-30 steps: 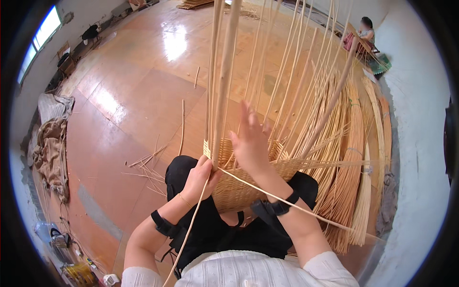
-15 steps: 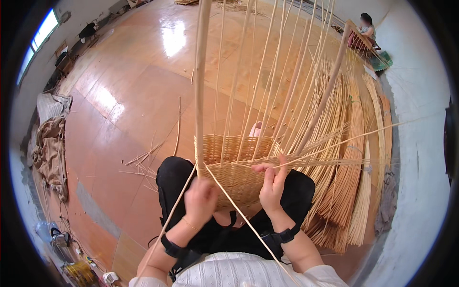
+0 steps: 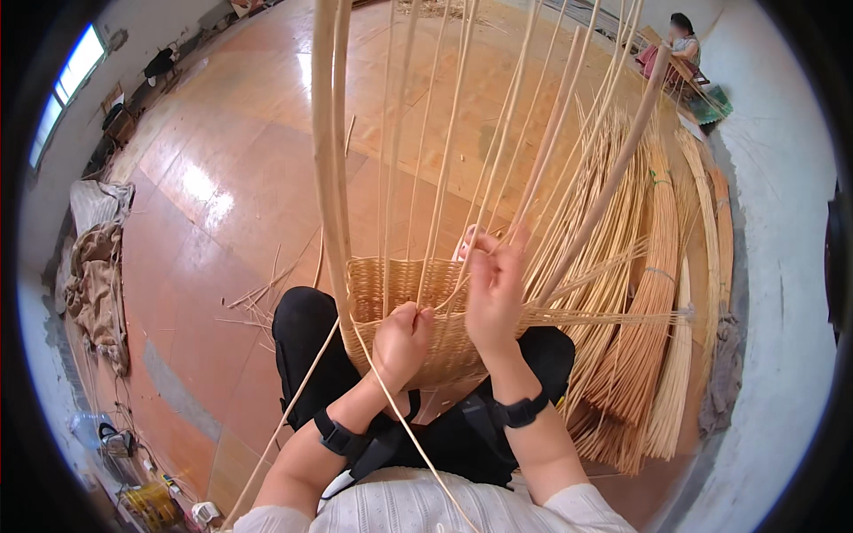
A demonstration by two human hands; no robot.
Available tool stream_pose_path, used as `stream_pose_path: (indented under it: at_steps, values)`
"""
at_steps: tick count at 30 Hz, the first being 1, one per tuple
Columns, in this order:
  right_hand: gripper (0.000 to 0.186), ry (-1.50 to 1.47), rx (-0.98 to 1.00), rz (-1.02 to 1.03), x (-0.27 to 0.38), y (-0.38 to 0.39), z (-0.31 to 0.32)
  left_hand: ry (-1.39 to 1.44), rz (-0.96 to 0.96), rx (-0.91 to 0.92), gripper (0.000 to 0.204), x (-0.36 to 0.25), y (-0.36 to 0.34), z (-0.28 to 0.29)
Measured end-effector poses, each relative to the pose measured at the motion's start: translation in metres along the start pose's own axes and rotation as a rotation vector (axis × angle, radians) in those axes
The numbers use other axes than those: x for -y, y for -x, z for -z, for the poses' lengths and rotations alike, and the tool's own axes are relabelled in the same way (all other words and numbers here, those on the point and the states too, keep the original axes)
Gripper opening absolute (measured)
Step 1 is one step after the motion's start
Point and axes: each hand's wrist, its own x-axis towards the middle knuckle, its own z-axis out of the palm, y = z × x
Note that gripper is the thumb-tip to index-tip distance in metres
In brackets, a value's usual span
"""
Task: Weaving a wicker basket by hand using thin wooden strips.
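Observation:
A half-woven wicker basket (image 3: 450, 348) rests between my knees, with tall willow stakes standing up from its rim. My left hand (image 3: 402, 345) is closed in a pinch on the rim at the foot of a stake. Just above the right part of the rim, my right hand (image 3: 495, 293) is raised with its fingers bent around a thin willow rod, which curves up from beside my left fingertips. Part of that rod is hidden behind the right hand. Two loose rods slant down from the left corner past my left forearm. A thick pole (image 3: 326, 133) rises at that corner.
Bundles of long willow rods (image 3: 653, 346) lie on the floor to the right. Another person (image 3: 682, 49) sits at the far right. Along the left wall are crumpled cloths (image 3: 93, 284) and a plastic bottle (image 3: 86, 430). Rod scraps (image 3: 267, 289) lie left of my knee.
My left hand has moved up and right onto the rim. My right hand has risen among the stakes, bending a rod upward. The basket has shifted slightly left.

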Motion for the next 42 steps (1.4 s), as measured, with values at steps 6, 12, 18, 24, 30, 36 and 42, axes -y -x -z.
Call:
stream_pose_path:
  at_steps: [6, 12, 18, 24, 30, 36, 42]
  values:
    - [0.046, 0.306, 0.126, 0.275, -0.006, 0.011, -0.012, -0.072, 0.002, -0.113, 0.031, -0.003, 0.011, -0.011]
    - [0.055, -0.375, -0.056, -0.075, -0.002, 0.008, 0.012, 0.061, 0.065, -0.028, 0.024, 0.018, 0.007, -0.009]
    - [0.047, -0.053, -0.163, -0.145, -0.061, 0.077, 0.059, 0.355, 0.337, 0.120, 0.016, -0.020, 0.014, 0.014]
    - [0.045, 0.024, -0.094, -0.193, -0.058, 0.068, 0.071, 0.174, -0.253, -0.037, 0.024, -0.036, 0.017, -0.030]
    - [0.041, 0.447, 0.012, 0.202, -0.055, 0.019, 0.063, 0.563, 0.260, 0.142, 0.016, -0.043, -0.007, -0.081]
    - [0.039, -0.127, -0.209, -0.148, -0.057, 0.013, 0.075, 0.477, 0.233, 0.095, 0.018, -0.037, -0.015, -0.082]
    - [0.027, -0.168, -0.366, -0.562, -0.091, 0.079, 0.084, 0.190, -0.243, -0.127, 0.022, -0.018, 0.002, -0.062]
